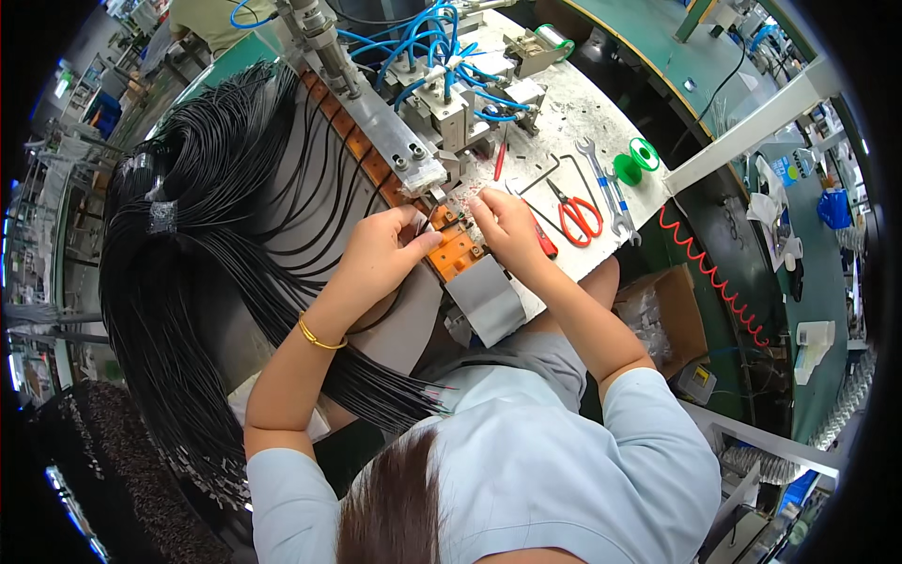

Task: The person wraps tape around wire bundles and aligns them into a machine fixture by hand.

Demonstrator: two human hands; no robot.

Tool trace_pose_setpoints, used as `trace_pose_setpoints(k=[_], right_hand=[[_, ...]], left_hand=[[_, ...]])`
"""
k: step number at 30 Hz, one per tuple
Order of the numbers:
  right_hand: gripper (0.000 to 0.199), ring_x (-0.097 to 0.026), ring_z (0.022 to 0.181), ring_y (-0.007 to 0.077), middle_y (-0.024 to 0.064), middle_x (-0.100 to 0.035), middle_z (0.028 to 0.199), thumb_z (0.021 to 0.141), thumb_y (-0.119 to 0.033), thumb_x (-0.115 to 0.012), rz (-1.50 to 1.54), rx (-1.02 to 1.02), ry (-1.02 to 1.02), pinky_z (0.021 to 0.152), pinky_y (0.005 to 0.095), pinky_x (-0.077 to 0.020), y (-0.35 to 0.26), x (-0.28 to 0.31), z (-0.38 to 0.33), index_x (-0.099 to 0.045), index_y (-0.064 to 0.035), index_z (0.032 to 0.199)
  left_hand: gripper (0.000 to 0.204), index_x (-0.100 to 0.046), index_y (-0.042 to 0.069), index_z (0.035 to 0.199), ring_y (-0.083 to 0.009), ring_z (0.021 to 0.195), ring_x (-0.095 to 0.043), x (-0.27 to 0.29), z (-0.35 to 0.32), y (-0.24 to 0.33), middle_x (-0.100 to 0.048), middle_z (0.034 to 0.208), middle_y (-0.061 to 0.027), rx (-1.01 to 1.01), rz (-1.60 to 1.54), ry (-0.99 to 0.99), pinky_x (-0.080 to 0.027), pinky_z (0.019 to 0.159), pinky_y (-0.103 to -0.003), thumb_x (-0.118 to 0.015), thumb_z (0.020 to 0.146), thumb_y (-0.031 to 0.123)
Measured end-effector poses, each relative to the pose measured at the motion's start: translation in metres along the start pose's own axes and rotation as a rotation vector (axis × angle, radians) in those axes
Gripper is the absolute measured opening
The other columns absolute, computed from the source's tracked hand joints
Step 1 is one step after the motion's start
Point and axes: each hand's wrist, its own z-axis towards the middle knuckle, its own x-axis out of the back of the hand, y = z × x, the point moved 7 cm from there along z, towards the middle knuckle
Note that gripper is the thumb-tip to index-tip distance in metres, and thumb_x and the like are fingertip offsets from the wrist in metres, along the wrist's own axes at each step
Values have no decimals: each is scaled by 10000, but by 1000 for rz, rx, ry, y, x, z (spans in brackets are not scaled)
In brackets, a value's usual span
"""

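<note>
My left hand (383, 252) is closed in a pinch on the end of a black cable at the near end of an orange fixture rail (457, 259). Just across the rail, my right hand (508, 228) has thumb and fingers pressed together; what they hold, if anything, is too small to make out. Several black cables run side by side from the rail toward a large black cable bundle (202, 160) at the left. Above my hands stands a metal press arm (399, 141) on the rail. A grey plate (486, 299) sits at the rail's near end.
Right of my hands lie red-handled scissors (581, 222), wrenches (604, 188), hex keys (552, 169) and a red pen-like tool (500, 160). Blue air tubes (413, 38) top the machine. Green spools (628, 168) sit by a white frame post (752, 127). An open cardboard box (678, 315) is below.
</note>
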Motion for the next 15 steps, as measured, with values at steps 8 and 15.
trace_pose_setpoints(k=[8,15], right_hand=[[112,-561,680,242,84,-595,722,807,-119,-638,-494,475,296,640,335,-396,-66,18,-24,-616,-17,846],[126,-582,744,244,72,-608,733,785,-120,-671,-319,250,203,703,351,-424,-48,19,-16,-619,-23,845]], left_hand=[[273,-621,-60,898,-111,610,-518,2,2,2,-599,687,-81,-9,-53,-9,-437,580,-276,-693,844,198],[247,-618,-51,873,-91,616,-510,2,2,1,-584,678,-55,15,-49,-34,-433,582,-266,-686,851,185]])
